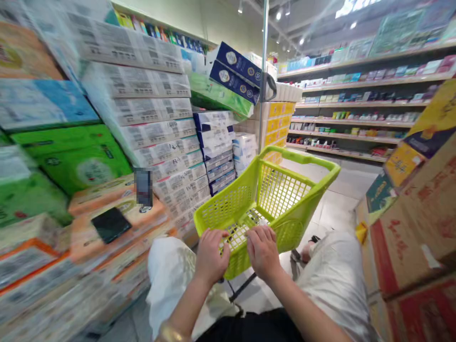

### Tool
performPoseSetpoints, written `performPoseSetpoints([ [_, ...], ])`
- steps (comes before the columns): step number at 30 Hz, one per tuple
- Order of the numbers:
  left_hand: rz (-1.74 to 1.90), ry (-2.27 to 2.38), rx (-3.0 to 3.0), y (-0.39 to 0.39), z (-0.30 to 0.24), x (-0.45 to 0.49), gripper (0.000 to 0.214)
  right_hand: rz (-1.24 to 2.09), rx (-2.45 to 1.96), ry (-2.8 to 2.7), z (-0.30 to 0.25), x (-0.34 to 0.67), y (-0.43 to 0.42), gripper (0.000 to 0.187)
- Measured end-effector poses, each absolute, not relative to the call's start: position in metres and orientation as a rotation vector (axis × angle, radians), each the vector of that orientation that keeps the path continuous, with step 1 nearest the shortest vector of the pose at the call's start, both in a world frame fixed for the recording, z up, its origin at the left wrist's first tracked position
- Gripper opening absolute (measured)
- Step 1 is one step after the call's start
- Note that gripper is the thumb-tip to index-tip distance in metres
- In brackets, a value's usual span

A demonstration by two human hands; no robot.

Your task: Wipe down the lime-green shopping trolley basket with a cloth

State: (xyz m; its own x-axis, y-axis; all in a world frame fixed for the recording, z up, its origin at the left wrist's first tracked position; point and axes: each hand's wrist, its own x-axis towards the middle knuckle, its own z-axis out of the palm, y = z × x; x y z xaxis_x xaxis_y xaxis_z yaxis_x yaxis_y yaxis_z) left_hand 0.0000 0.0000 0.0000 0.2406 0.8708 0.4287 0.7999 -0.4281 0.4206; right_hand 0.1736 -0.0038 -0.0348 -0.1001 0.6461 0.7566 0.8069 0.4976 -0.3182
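A lime-green plastic shopping cart [302,164] with a lattice basket stands between my knees, tilted in view. My left hand [213,254] rests over the near rim, its fingers curled onto the edge. Close beside it, my right hand [262,251] grips the same rim with fingers bent over into the basket. The fingertips of both hands are partly hidden. A dark leg of the cart frame shows below the basket.
On the left, a dark tablet-like slab [111,224] lies on orange tissue packs [80,237]. Tall stacks of wrapped packs [156,111] rise behind it. Cardboard boxes [409,237] line the right. Stocked shelves [356,104] stand at the back, past a metal pole [264,47].
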Motion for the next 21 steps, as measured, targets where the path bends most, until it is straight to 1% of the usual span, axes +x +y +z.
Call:
performPoseSetpoints([
  [4, 0.772, 1.623, 2.429, -0.012, 0.002, 0.033, 0.031, -0.227, -1.192, -1.873, -0.035, 0.17, -0.004, 0.018],
  [6, 0.641, 1.671, 2.432, -0.016, 0.001, 0.042, 0.031, -0.233, -1.128, -1.907, -0.035, 0.178, -0.002, 0.018],
  [9, 0.519, 1.736, 2.473, -0.019, -0.003, 0.045, 0.025, -0.267, -1.093, -1.867, -0.036, 0.201, 0.005, 0.02],
  [12, 0.528, 1.77, 2.529, -0.02, -0.007, 0.045, 0.02, -0.318, -1.168, -1.738, -0.038, 0.22, 0.013, 0.022],
  [15, 0.562, 1.808, 2.565, -0.021, -0.011, 0.047, 0.017, -0.302, -1.203, -1.654, -0.039, 0.213, 0.013, 0.021],
  [21, 0.625, 1.803, 2.622, -0.021, -0.016, 0.046, 0.014, -0.203, -1.057, -1.847, -0.036, 0.18, 0.003, 0.02],
])
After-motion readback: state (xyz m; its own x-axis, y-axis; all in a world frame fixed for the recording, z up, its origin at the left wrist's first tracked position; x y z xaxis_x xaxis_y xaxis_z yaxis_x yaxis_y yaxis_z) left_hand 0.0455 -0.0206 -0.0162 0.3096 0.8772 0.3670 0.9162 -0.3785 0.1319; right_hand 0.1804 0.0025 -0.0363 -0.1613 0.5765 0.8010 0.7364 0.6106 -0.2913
